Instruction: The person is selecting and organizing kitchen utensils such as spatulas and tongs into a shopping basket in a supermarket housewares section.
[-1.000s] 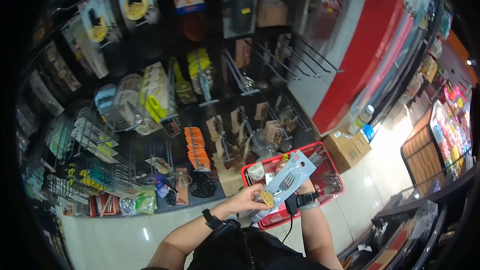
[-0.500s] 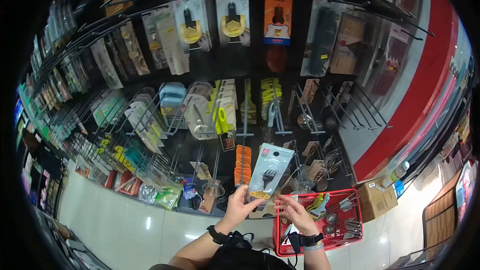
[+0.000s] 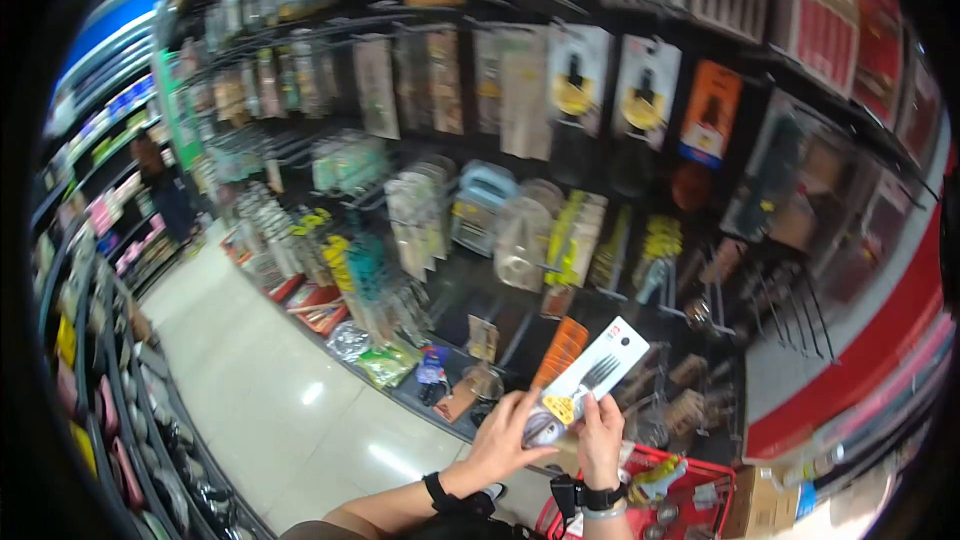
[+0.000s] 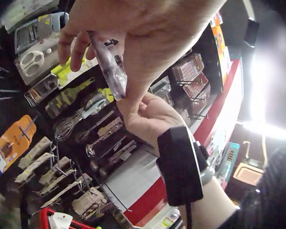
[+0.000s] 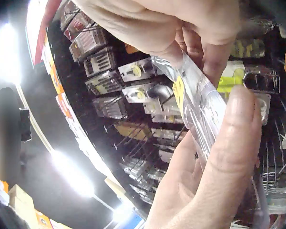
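A blister pack (image 3: 606,358) with a pale card, a fork picture and a yellow label is held tilted in front of the rack. My left hand (image 3: 503,437) pinches its lower left end, thumb on one side and fingers on the other. My right hand (image 3: 600,443) has its fingertips on the pack's lower right edge. In the right wrist view the clear plastic (image 5: 198,100) lies between both hands, the right hand (image 5: 181,24) gripping its upper part. The left wrist view shows the pack edge-on (image 4: 107,64) under my left hand (image 4: 148,38).
A red basket (image 3: 722,500) with utensils stands at the lower right, beside a cardboard box (image 3: 765,508). Hooks of packaged kitchen tools, among them orange packs (image 3: 562,350), fill the rack ahead. Tiled floor (image 3: 270,380) runs along the left, and a shelf of goods (image 3: 120,390) borders it.
The head view has swung left, bringing the aisle into sight. My right hand, apart from the pack half a second ago, now touches it. The pack leans further right.
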Tool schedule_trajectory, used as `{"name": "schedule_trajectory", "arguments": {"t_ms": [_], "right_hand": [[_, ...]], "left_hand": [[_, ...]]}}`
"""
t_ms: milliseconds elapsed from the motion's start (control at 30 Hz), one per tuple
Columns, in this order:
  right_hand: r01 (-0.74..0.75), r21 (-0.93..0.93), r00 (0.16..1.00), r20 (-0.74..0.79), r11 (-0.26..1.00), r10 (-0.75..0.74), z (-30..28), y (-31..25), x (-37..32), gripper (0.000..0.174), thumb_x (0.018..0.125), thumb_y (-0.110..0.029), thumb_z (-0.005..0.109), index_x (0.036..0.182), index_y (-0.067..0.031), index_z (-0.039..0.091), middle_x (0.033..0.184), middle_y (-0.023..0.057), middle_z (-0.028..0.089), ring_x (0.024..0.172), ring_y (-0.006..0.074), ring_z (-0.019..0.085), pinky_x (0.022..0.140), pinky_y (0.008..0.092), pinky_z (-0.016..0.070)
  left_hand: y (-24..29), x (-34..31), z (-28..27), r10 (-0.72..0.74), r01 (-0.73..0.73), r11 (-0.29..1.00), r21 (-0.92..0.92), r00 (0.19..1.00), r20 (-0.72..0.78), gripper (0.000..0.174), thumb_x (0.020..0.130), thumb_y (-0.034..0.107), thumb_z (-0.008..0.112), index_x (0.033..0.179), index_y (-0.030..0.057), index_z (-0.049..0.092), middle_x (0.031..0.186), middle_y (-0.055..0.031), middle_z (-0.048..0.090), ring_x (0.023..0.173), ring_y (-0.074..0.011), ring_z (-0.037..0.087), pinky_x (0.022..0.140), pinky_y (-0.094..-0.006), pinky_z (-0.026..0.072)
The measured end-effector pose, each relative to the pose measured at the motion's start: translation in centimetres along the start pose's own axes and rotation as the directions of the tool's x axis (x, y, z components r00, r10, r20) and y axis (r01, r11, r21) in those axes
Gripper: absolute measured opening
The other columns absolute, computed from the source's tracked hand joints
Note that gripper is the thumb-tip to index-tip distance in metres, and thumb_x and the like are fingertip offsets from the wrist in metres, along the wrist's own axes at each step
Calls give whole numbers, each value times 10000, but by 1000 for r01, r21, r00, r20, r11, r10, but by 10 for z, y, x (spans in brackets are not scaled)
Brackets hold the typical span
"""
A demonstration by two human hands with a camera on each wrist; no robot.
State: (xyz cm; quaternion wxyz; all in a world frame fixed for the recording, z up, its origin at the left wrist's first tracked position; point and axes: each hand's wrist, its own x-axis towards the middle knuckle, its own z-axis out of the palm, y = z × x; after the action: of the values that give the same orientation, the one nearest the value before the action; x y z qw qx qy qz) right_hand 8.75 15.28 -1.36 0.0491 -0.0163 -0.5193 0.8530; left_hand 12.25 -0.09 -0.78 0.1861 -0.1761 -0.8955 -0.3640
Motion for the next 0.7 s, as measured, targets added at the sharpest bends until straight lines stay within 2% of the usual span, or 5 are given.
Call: {"name": "schedule_trajectory", "arguments": {"t_ms": [100,233,333,433,700], "right_hand": [[1,-150,994,112,989,16,20,6,-3,169,938,-136,516,1015,-6,594,883,-4,619,746,62,576,635,227,503],[27,-101,937,349,994,10,50,-13,-14,425,957,-140,469,1337,1,342,1195,198,526,1051,263,576,896,359,489],[60,-192,931,363,980,15,43,4,-5,391,955,-131,473,1306,12,379,1140,186,567,1003,247,599,849,349,509],[70,-224,954,298,972,0,39,20,0,377,951,-110,474,1295,16,388,1102,178,585,957,232,611,814,331,520],[-5,-254,980,193,967,55,63,39,2,373,938,-77,482,1290,13,393,1077,163,592,923,206,614,768,308,527]], "left_hand": [[-13,-5,-11,-83,79,994,-74,995,-51,859,661,281,794,1330,-21,347,1131,-223,512,1019,-382,545,864,-402,458],[-30,21,-50,4,-35,996,-80,933,-359,846,648,187,761,1332,-54,325,1068,-227,525,972,-371,553,843,-405,454],[-39,67,-101,-51,26,998,-56,853,-520,880,636,153,761,1356,-49,296,1139,-243,509,1030,-361,542,890,-398,439],[-57,119,-144,70,-78,997,15,768,-637,870,663,111,739,1379,-34,267,1126,-228,512,1007,-359,549,871,-395,447],[-70,214,-226,238,-206,969,138,615,-752,766,690,83,703,1368,20,352,1024,-183,541,924,-308,571,823,-376,461]]}}
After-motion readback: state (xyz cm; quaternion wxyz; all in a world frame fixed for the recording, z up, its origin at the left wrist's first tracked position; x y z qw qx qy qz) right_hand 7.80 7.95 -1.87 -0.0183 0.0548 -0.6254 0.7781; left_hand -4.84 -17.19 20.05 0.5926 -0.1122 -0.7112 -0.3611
